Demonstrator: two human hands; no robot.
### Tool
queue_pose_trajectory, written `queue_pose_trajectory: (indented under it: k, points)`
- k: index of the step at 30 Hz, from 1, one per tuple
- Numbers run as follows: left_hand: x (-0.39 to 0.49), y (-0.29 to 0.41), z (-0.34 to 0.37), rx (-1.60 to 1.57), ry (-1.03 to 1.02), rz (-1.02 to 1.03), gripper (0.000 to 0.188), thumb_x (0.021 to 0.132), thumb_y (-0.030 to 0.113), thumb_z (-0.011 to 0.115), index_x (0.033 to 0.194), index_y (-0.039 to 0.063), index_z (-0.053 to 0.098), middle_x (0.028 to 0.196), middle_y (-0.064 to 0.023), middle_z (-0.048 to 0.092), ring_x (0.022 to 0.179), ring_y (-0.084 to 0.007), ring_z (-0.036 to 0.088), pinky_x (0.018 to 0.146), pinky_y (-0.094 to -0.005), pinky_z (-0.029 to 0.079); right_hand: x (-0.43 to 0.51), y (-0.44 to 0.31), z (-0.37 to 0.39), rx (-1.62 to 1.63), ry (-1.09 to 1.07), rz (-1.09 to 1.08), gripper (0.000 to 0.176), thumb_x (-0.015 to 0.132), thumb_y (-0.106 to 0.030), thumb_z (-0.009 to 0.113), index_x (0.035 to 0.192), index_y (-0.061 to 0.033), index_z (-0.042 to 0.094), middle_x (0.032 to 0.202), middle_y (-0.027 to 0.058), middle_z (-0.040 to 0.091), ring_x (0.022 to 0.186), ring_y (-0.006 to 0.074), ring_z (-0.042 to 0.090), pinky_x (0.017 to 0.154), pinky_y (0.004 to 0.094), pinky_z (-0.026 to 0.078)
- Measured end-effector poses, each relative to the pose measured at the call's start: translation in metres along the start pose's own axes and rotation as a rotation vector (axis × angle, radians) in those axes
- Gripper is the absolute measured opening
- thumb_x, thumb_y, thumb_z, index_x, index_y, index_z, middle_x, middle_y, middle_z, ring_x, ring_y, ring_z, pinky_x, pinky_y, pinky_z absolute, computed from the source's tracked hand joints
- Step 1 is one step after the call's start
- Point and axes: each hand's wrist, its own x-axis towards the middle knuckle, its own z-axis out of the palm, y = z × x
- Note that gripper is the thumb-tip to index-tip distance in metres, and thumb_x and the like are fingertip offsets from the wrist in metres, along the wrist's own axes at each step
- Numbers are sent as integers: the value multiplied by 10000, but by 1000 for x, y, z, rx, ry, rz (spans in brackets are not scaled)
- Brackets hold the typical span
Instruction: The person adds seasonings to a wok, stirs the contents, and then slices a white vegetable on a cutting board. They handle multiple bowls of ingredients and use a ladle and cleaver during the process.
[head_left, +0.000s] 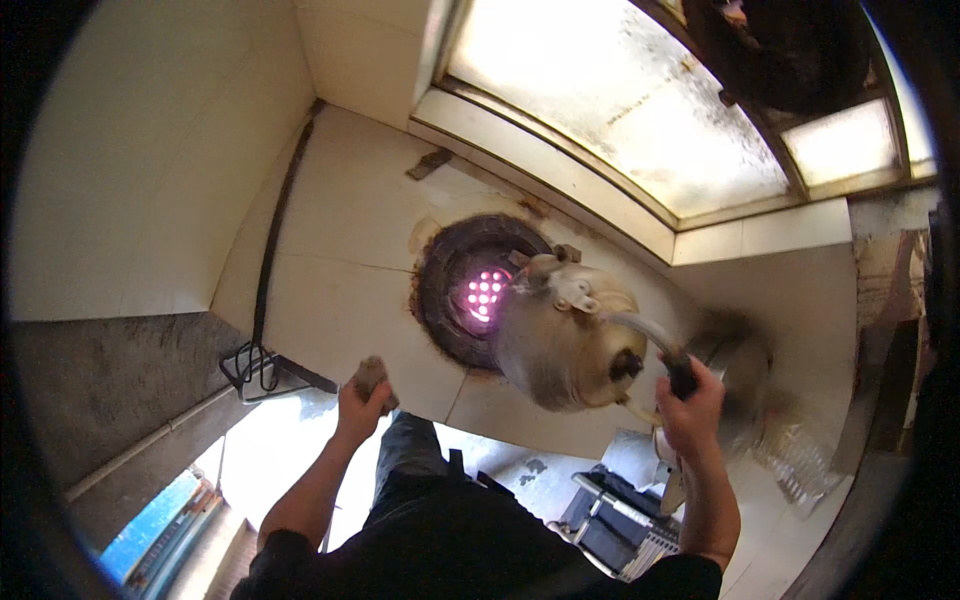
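A round metal kettle (570, 341) with a looped handle is tilted at the right side of a round stove opening (450, 300) in the tiled counter. In the opening glow several pinkish holes of a coal briquette (485, 295). My right hand (691, 401) is closed on the dark grip of the kettle's handle, to the right of its body. My left hand (362, 405) holds a small greyish-brown block (373, 379) near the counter's front edge, left of the opening. Whether the kettle touches the opening's rim cannot be told.
A dark, blurred round object (731, 360) stands right of the kettle, with a clear plastic container (799, 461) below it. A dark rod (283, 210) lies along the left wall, above a metal dustpan (289, 375). A brown scrap (430, 163) lies near the window ledge.
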Motion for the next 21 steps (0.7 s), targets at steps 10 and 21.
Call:
queue_pose_trajectory:
  k: [10, 21]
  points:
    - [179, 56, 203, -52, -273, 4, 265, 923, 263, 680, 985, 5, 677, 822, -13, 648, 743, -108, 603, 669, -275, 496, -194, 95, -60, 140, 465, 355, 150, 761, -20, 676, 897, 37, 650, 696, -50, 520, 655, 52, 456, 598, 226, 385]
    - [-53, -51, 137, 142, -149, 480, 674, 937, 28, 467, 1554, 50, 196, 1249, -138, 557, 1062, -181, 545, 888, -348, 491, -316, 364, 4, 197, 336, 475, 177, 820, -84, 678, 942, 44, 668, 705, -22, 531, 659, 70, 463, 592, 258, 388]
